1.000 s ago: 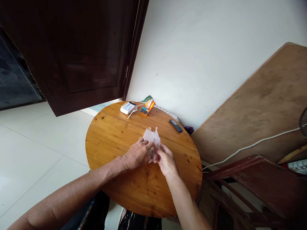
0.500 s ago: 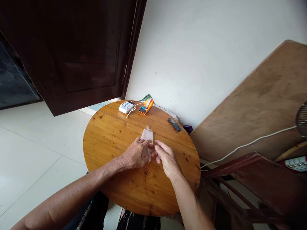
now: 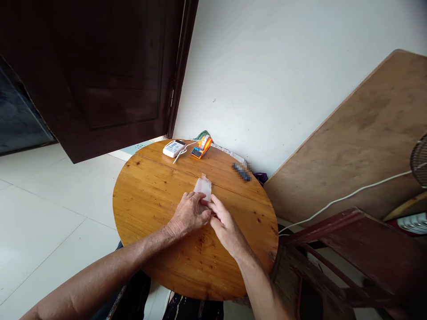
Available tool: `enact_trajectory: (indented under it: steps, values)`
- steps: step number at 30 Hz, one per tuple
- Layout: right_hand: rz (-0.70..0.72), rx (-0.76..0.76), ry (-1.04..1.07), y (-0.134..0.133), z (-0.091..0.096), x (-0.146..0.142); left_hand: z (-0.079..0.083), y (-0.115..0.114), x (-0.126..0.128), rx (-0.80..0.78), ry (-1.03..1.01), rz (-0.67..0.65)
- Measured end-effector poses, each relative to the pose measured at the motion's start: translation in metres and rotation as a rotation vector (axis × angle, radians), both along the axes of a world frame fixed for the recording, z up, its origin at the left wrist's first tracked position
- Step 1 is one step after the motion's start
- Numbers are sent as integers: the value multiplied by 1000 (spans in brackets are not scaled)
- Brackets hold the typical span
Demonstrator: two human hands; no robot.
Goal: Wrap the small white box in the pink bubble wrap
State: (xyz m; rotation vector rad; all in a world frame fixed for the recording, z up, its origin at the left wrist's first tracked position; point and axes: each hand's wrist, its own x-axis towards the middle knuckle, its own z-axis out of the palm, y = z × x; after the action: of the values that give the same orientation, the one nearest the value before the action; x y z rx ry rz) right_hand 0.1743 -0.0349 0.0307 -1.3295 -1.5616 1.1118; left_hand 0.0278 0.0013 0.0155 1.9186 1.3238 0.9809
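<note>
At the far left, a dark door (image 3: 113, 98) is standing ajar above a pale tiled floor (image 3: 43, 222). A round wooden table (image 3: 143, 191) is occupying the middle, with a white box (image 3: 174, 148) sitting near its far edge and a white cord (image 3: 180, 155) lying just beside it. The left hand (image 3: 188, 214) is bending its fingers over the near part of a whitish plastic wrap (image 3: 204, 187), which is lying near the table's centre; whether it is gripping cannot be told. An orange tape dispenser (image 3: 202, 148) is standing beyond. The right hand (image 3: 227, 224) is curving its fingers narrowly at the wrap's right edge, its hold likewise unclear. Farther right, a dark, blurred-out object (image 3: 241, 172) is lying near the edge, and a wooden board (image 3: 360, 133) is leaning against the wall (image 3: 267, 80).
</note>
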Motion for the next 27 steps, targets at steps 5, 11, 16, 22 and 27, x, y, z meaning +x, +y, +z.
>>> enact_trajectory:
  steps: [5,11,16,22,27]
  values:
    - [54,106,-98,-2,-5,0,0,-1,0,-50,3,6]
    - [60,123,-175,4,1,3,-18,5,-5,55,-10,-50]
    - [31,159,-165,11,11,5,-21,2,-5,132,-39,-68]
    - [-205,260,-127,20,1,20,-15,-5,-5,82,-54,-62]
    - [-214,347,-161,24,-18,17,-14,-6,-8,136,-5,-89]
